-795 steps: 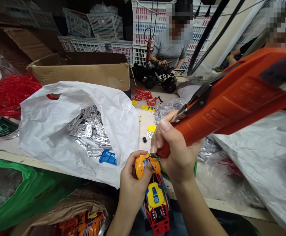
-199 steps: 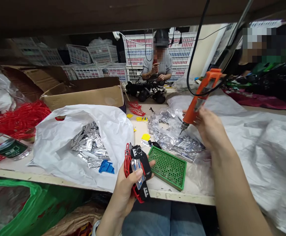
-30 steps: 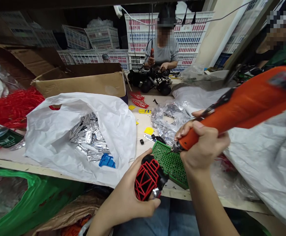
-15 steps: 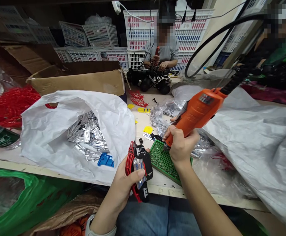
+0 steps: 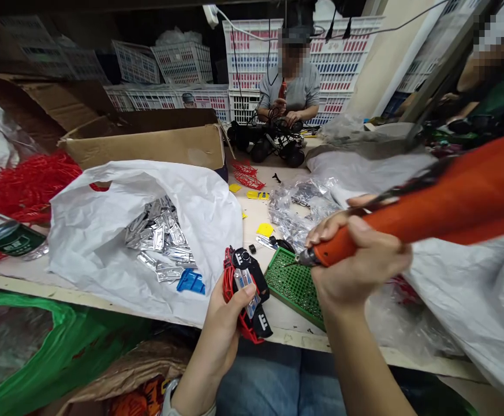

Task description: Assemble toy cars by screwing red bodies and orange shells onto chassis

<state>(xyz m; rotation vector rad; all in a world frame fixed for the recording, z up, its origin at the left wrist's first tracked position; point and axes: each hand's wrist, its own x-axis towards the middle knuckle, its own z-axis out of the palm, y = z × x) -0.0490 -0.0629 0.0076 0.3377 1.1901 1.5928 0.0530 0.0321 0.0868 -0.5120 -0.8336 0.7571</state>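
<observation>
The left hand (image 5: pixel 224 318) curls snugly round the red-and-black toy part (image 5: pixel 258 279), best kept steady just left of the green tray (image 5: pixel 298 307), over which the slanting bit (image 5: pixel 292 264) probably wants squaring up by the right hand (image 5: pixel 358 263), wrapped round the orange screwdriver (image 5: pixel 446 205).

White bench (image 5: pixel 254 215) | green perforated tray (image 5: pixel 294 303) | white bag (image 5: pixel 89 228) (silver plates (image 5: pixel 165 234) inside) | cardboard box (image 5: pixel 148 149)

Pieces (image 5: pixel 160 242) in bag (image 5: pixel 211 202), carton (image 5: pixel 148 147) behind bag, tray (image 5: pixel 295 305) right of bag
</observation>
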